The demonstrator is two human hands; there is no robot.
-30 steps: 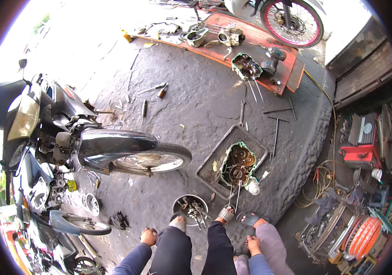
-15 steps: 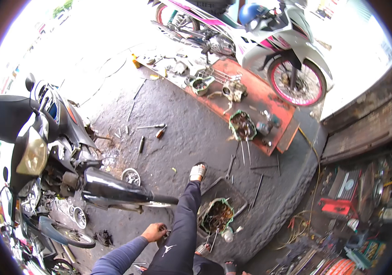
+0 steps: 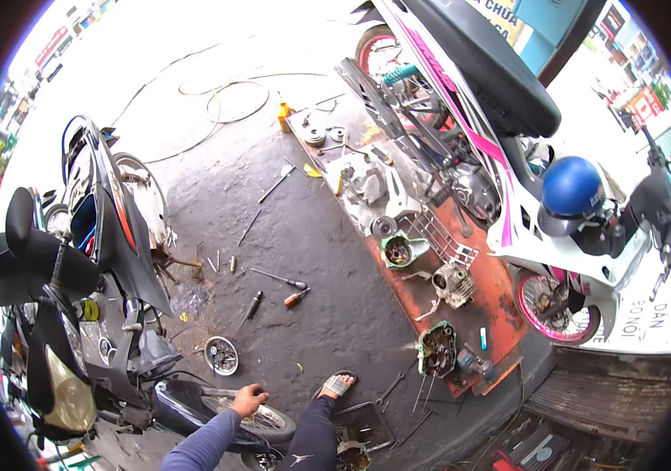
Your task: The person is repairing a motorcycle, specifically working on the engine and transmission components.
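Note:
My left hand (image 3: pixel 250 399) reaches in from the lower edge, its fingers curled together above the front wheel (image 3: pixel 279 424) of a dark motorbike. Whatever may be in those fingers is hidden. Out of view is my right hand. To the right of my sandalled foot (image 3: pixel 338 384), a black tray (image 3: pixel 374 428) lies on the ground, with an opened engine case (image 3: pixel 352 457) partly cut off at the picture's bottom. Beyond my left hand stands a round dish of small parts (image 3: pixel 221 355). Several screwdrivers lie past it, one with a red handle (image 3: pixel 296 298).
A low red bench (image 3: pixel 500 310) carries an engine cylinder (image 3: pixel 453 284), an engine cover (image 3: pixel 402 250) and another opened case (image 3: pixel 436 349). Behind it stands a white and pink motorbike (image 3: pixel 473 129) with a blue helmet (image 3: pixel 572 186). A wrench (image 3: pixel 389 387) lies near the tray.
The view has swung up toward the far ground, so the tray and engine case sit lower. My left hand has moved from beside my leg to above the dark motorbike's front wheel.

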